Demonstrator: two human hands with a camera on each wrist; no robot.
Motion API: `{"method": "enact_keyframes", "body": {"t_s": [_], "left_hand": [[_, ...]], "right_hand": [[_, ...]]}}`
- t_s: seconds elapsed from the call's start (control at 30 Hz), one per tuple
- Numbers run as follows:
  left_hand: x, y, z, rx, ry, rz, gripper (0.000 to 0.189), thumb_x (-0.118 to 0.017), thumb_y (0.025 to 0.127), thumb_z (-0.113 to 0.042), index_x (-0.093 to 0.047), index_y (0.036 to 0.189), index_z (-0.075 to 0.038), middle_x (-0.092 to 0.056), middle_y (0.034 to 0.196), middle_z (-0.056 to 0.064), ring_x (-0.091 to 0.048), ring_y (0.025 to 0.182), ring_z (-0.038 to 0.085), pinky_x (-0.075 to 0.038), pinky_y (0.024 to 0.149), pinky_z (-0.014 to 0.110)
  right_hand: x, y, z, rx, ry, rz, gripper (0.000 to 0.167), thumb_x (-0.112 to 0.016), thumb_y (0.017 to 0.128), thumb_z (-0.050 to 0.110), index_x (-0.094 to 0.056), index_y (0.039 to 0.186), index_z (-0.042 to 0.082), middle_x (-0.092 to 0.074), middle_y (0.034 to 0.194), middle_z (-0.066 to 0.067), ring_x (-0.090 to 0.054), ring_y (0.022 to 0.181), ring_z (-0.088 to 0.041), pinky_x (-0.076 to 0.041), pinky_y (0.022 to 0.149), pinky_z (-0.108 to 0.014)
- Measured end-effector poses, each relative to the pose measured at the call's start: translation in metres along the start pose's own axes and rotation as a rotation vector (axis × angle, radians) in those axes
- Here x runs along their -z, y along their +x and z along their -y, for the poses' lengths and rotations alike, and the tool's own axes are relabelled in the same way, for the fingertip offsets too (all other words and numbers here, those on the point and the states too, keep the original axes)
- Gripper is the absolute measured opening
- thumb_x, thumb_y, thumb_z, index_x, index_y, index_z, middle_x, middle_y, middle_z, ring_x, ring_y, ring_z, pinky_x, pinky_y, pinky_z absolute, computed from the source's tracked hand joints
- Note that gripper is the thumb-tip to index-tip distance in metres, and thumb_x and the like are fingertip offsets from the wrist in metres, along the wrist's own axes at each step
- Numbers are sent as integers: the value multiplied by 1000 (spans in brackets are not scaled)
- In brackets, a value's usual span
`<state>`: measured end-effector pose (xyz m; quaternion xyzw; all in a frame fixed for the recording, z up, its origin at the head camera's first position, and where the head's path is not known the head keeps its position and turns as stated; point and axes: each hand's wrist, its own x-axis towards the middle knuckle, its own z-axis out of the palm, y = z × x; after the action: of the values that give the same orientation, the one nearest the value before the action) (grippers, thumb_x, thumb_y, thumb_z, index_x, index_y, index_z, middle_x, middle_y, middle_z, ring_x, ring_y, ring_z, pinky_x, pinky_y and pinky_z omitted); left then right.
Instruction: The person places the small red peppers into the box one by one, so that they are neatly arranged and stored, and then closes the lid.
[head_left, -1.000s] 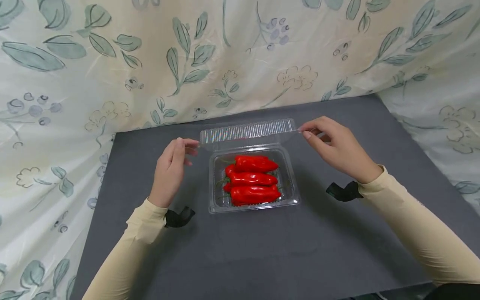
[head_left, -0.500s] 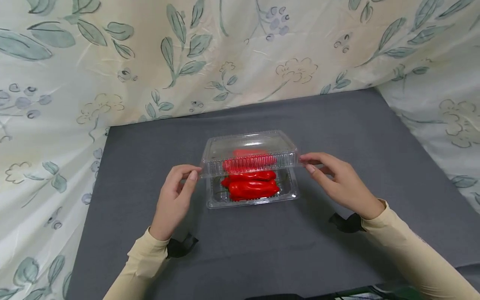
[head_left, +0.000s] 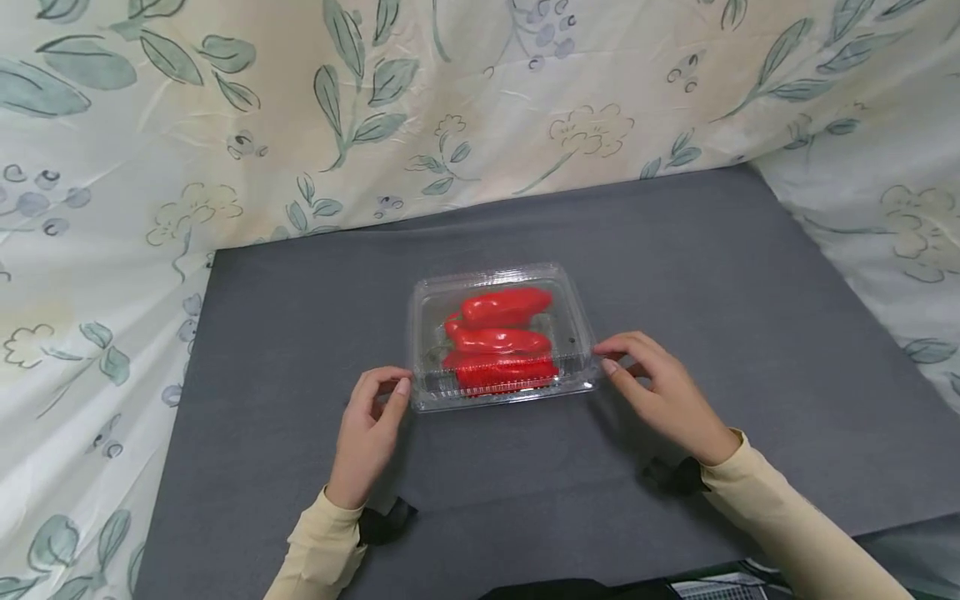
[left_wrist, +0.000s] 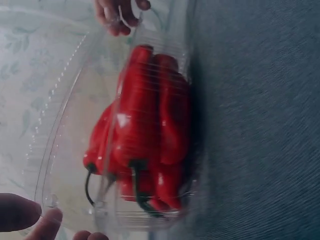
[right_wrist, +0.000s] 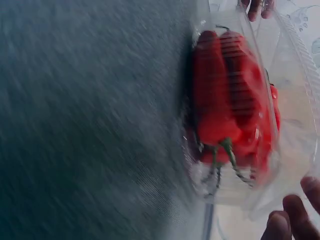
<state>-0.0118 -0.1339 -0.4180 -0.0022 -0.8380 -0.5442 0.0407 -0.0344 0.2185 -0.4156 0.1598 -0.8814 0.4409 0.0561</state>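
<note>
Several glossy red peppers (head_left: 504,340) with green stems lie in a clear plastic clamshell box (left_wrist: 107,212) on the grey cloth. Its clear hinged lid (head_left: 487,282) is down over them, with a gap between the lid's front rim and the base's rim in the wrist views. My left hand (head_left: 371,433) pinches the lid's front left corner between thumb and forefinger. At the front right corner my right hand (head_left: 656,390) pinches the lid the same way, its fingertips (right_wrist: 295,212) showing at the lid's edge in the right wrist view.
A grey cloth (head_left: 315,333) covers the table. Behind it and along both sides hangs a pale curtain (head_left: 480,108) with a leaf and flower print. At the table's near edge are a dark object (head_left: 555,590) and what looks like a keyboard (head_left: 720,586).
The lid has swung from standing open at the back, forward and down over the peppers. Both hands have come toward the front with its corners.
</note>
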Motion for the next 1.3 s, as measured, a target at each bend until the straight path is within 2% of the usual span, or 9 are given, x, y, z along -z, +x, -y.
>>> {"method": "enact_keyframes", "body": {"t_s": [0.2, 0.37, 0.53, 0.67, 0.8, 1.0, 1.13, 1.3], "left_hand": [[-9, -3, 12, 68, -30, -17, 23, -55, 98, -25, -59, 118, -13, -56, 113, 1, -51, 97, 10, -44, 72, 24], [-15, -6, 16, 126, -132, 24, 25, -52, 100, -22, -52, 122, -10, -56, 116, 7, -55, 94, 13, -50, 75, 28], [-17, -5, 18, 136, -203, 38, 23, -50, 101, -17, -49, 121, -7, -55, 108, 8, -56, 88, 16, -49, 73, 26], [-19, -5, 22, 124, -274, 52, 21, -50, 100, -12, -48, 119, -2, -55, 97, 10, -58, 81, 17, -50, 71, 25], [-21, -5, 25, 101, -335, 60, 21, -49, 100, -8, -46, 118, 3, -55, 89, 9, -59, 75, 12, -51, 69, 24], [-23, -5, 26, 83, -377, 54, 22, -48, 100, -7, -43, 118, 4, -52, 87, 6, -55, 69, 10, -48, 67, 22], [-25, -5, 26, 96, -391, 65, 26, -46, 101, -8, -36, 122, 3, -53, 88, 6, -54, 68, 10, -47, 67, 23], [-27, -6, 26, 158, -389, 86, 24, -41, 103, -9, -29, 122, 0, -53, 83, 8, -52, 64, 10, -46, 65, 22]], "right_hand": [[-14, -3, -5, -72, 40, -25, 21, -61, 94, 11, -63, 114, 13, -58, 108, 4, -54, 96, -5, -49, 75, -23], [-21, -4, -5, -188, 94, -18, 22, -62, 94, 21, -59, 115, 13, -60, 106, 3, -57, 95, -9, -49, 74, -24], [-27, -4, -9, -284, 180, 23, 26, -58, 97, 29, -53, 118, 14, -62, 106, -3, -61, 91, -20, -52, 71, -30], [-29, -2, -11, -314, 277, 41, 27, -57, 97, 25, -50, 119, 11, -62, 102, -10, -62, 81, -29, -53, 66, -34], [-29, -1, -10, -312, 351, 48, 26, -56, 98, 19, -48, 119, 5, -63, 99, -15, -64, 79, -25, -53, 64, -34], [-31, 0, -6, -313, 489, 58, 28, -52, 99, 12, -41, 121, -2, -60, 91, -9, -61, 72, -14, -53, 62, -31], [-34, -1, -2, -374, 598, 60, 32, -50, 100, 12, -34, 125, 1, -58, 89, -4, -60, 71, -15, -53, 63, -30], [-37, -4, -1, -475, 724, 72, 28, -48, 100, 13, -30, 120, 5, -56, 86, -4, -56, 69, -14, -51, 65, -29]]}}
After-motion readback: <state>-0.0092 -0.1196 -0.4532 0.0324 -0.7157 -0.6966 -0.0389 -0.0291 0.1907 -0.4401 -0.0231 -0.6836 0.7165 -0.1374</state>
